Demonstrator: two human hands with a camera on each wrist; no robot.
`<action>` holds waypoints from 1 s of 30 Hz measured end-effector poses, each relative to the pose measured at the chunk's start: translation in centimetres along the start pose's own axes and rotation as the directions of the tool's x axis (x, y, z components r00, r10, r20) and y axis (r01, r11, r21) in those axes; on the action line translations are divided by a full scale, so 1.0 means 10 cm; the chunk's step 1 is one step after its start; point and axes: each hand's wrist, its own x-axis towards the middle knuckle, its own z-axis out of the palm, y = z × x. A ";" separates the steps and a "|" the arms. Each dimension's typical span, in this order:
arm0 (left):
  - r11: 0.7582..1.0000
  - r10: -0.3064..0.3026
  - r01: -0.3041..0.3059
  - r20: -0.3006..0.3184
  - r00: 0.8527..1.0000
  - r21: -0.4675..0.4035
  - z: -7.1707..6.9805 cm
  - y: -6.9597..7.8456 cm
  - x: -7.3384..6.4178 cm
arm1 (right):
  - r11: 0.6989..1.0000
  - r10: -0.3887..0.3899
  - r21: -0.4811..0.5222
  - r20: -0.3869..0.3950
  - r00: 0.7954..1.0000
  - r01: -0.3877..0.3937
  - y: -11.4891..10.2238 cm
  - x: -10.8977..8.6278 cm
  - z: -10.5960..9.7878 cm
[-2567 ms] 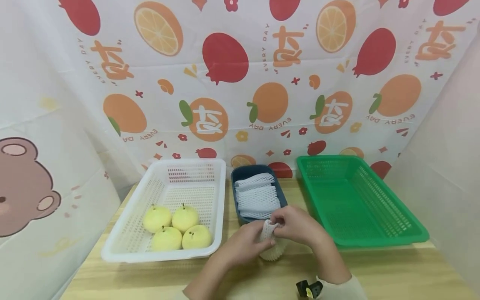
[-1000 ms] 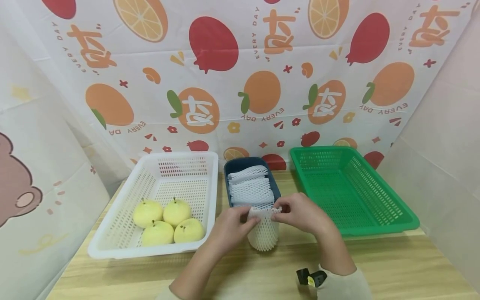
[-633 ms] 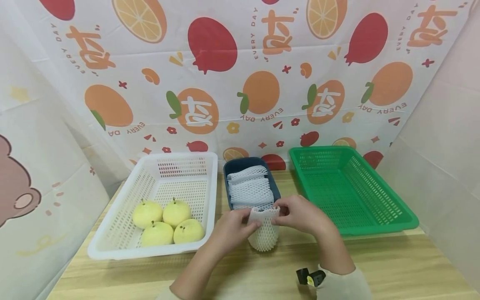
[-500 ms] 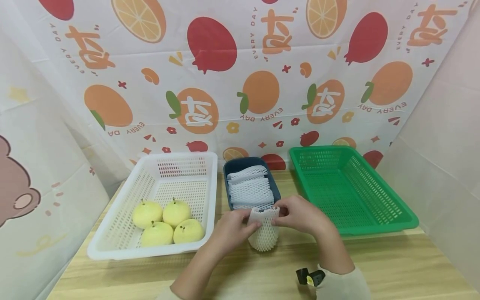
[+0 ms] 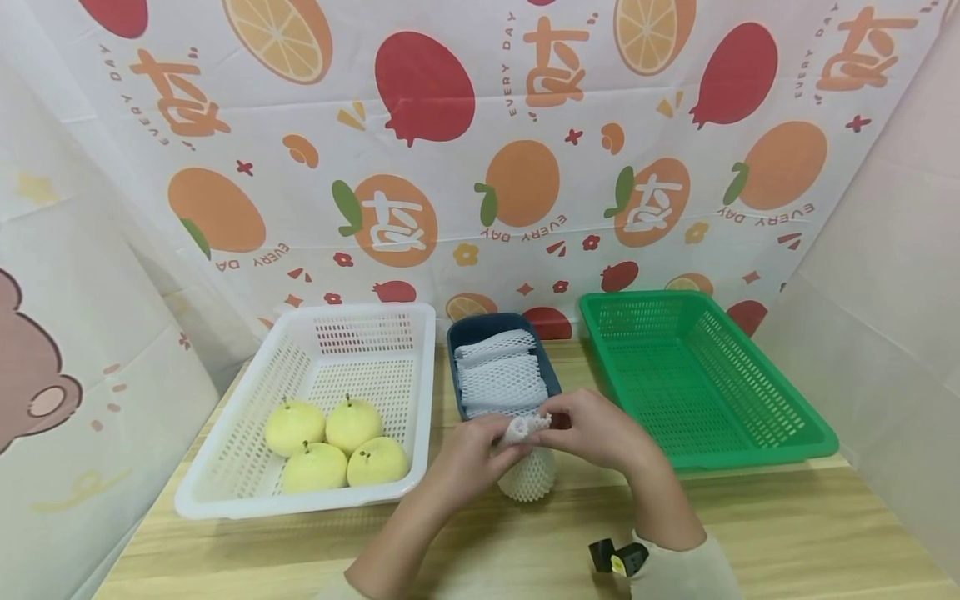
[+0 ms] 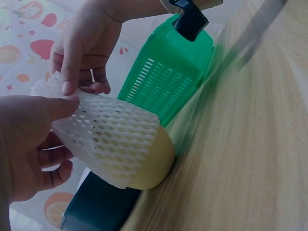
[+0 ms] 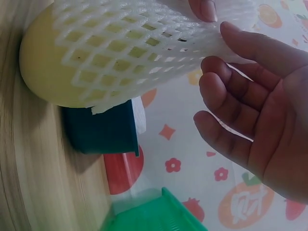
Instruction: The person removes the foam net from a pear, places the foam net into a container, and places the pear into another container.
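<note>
A white foam net sleeve (image 5: 527, 477) covers most of a yellow pear (image 6: 162, 166), which stands on the table between my hands. In the left wrist view the pear's lower end is bare below the net's edge. My left hand (image 5: 468, 457) pinches the sleeve's upper end from the left, thumb on the near side. From the other side, my right hand (image 5: 592, 427) pinches the same end between thumb and forefinger; its other fingers are loosely bent in the right wrist view. The sleeve's top is bunched and folded between the two hands, hiding its opening.
A white basket (image 5: 197, 492) on the left holds several yellow pears (image 5: 315, 467). Behind my hands a dark blue tray (image 5: 480, 321) holds several foam net sleeves (image 5: 502, 382). A green basket (image 5: 750, 458) stands on the right. A fruit-printed cloth (image 5: 457, 200) hangs behind the wooden table (image 5: 787, 533).
The sleeve's top stood as an open-mouthed tube about half a second ago; now it is squeezed together and folded down. My right fingers have shifted left. Baskets and tray stay put.
</note>
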 end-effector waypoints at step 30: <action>0.974 -0.135 0.095 -0.183 0.974 -0.208 -0.03 0.04 -0.01 | 0.996 0.083 -0.009 -0.061 0.995 -0.084 0.09 -0.01 -0.05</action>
